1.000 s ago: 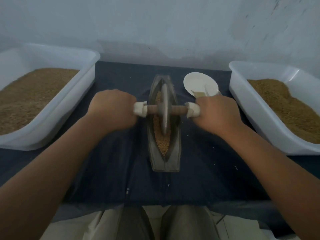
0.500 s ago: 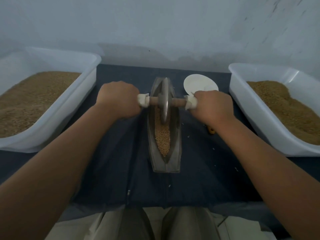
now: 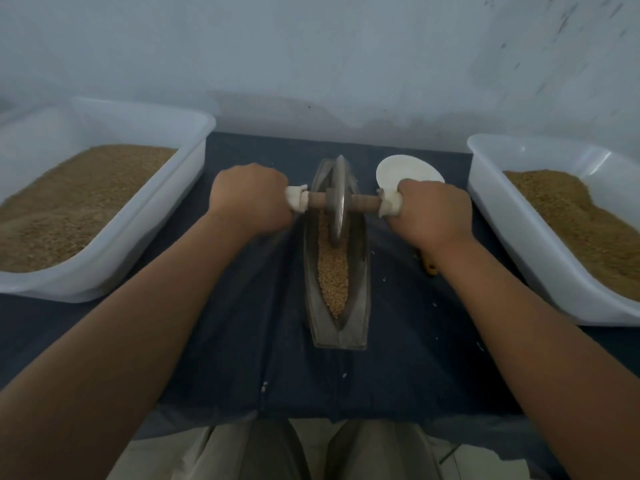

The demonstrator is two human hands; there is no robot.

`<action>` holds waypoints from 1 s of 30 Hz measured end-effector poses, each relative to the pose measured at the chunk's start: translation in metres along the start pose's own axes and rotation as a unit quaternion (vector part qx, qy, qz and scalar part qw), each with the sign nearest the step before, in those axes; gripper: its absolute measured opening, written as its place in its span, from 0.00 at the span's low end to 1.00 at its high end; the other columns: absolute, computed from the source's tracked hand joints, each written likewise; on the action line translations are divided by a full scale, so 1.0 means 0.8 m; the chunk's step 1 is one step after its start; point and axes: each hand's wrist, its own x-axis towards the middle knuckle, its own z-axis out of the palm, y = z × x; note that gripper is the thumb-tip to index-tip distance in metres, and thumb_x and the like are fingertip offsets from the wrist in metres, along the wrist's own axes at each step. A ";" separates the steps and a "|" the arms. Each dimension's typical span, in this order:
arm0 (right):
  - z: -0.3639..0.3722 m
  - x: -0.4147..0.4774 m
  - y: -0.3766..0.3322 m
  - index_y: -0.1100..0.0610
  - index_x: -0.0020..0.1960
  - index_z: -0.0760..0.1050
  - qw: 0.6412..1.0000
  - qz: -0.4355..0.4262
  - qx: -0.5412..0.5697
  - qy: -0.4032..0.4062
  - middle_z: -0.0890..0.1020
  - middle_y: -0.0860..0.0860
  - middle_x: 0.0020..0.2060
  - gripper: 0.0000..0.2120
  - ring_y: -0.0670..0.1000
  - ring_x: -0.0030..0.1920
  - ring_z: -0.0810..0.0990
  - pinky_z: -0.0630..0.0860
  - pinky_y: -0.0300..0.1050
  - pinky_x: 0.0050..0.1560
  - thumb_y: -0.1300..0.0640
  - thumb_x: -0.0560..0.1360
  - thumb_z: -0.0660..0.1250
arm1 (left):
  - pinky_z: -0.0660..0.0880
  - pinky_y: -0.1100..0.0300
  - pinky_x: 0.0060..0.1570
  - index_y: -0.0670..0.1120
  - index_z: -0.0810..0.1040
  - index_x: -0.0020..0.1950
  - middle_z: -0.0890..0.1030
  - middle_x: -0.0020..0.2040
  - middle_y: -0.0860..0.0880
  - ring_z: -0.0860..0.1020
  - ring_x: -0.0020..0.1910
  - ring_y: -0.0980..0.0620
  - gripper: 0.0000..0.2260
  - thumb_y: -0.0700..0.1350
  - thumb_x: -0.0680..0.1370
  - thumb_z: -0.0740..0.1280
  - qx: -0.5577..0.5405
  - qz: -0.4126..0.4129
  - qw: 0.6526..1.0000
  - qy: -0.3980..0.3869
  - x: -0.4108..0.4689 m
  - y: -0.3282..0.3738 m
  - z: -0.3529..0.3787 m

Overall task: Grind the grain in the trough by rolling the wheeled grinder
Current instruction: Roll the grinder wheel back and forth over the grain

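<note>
You seem mid-grind, your left hand and right hand clasping the grey disc-wheeled wooden-axle grinder at the far end of the grey boat-shaped trough, so probably roll it nearward over the tan grain.

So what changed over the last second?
The left hand and right hand rolled the wheeled grinder away from the person, toward the trough's far end, uncovering more grain behind it. Grip unchanged; left tub, right tub and white dish stayed put.
</note>
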 end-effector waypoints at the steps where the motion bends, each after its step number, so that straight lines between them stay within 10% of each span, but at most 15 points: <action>1: -0.003 0.000 0.002 0.50 0.39 0.71 1.000 -0.008 0.000 -0.009 0.72 0.47 0.29 0.20 0.57 0.33 0.76 0.67 0.45 0.34 0.35 0.78 0.64 | 0.73 0.55 0.39 0.51 0.73 0.36 0.78 0.36 0.51 0.77 0.36 0.44 0.09 0.56 0.71 0.65 -0.001 0.003 1.000 -0.002 -0.004 0.000 -0.001; 11: -0.028 -0.096 0.011 0.46 0.38 0.72 0.998 -0.054 0.033 0.024 0.73 0.44 0.28 0.17 0.52 0.28 0.75 0.74 0.45 0.29 0.34 0.75 0.66 | 0.55 0.64 0.30 0.55 0.62 0.32 0.65 0.26 0.56 0.64 0.22 0.52 0.19 0.59 0.67 0.72 0.046 0.101 0.988 0.108 -0.086 -0.016 0.011; 18: -0.011 0.000 -0.003 0.52 0.40 0.70 1.000 0.000 -0.019 0.004 0.70 0.48 0.30 0.19 0.58 0.32 0.75 0.65 0.45 0.34 0.38 0.78 0.68 | 0.71 0.56 0.38 0.52 0.70 0.35 0.75 0.34 0.52 0.78 0.36 0.44 0.15 0.60 0.74 0.66 -0.025 0.009 0.999 0.033 0.007 -0.007 0.015; 26: -0.028 -0.109 0.011 0.47 0.38 0.72 0.998 -0.036 0.041 0.029 0.74 0.44 0.28 0.22 0.52 0.28 0.75 0.75 0.47 0.28 0.29 0.72 0.56 | 0.51 0.65 0.32 0.55 0.62 0.33 0.59 0.28 0.58 0.61 0.23 0.52 0.21 0.55 0.67 0.76 0.025 0.122 0.982 0.140 -0.096 -0.015 0.003; 30: -0.006 -0.076 0.010 0.47 0.42 0.74 0.999 -0.011 0.021 0.022 0.75 0.45 0.30 0.26 0.53 0.32 0.77 0.74 0.46 0.32 0.27 0.75 0.52 | 0.58 0.62 0.31 0.54 0.64 0.33 0.64 0.29 0.56 0.72 0.27 0.45 0.17 0.58 0.70 0.71 0.064 0.089 0.989 0.097 -0.049 -0.008 0.007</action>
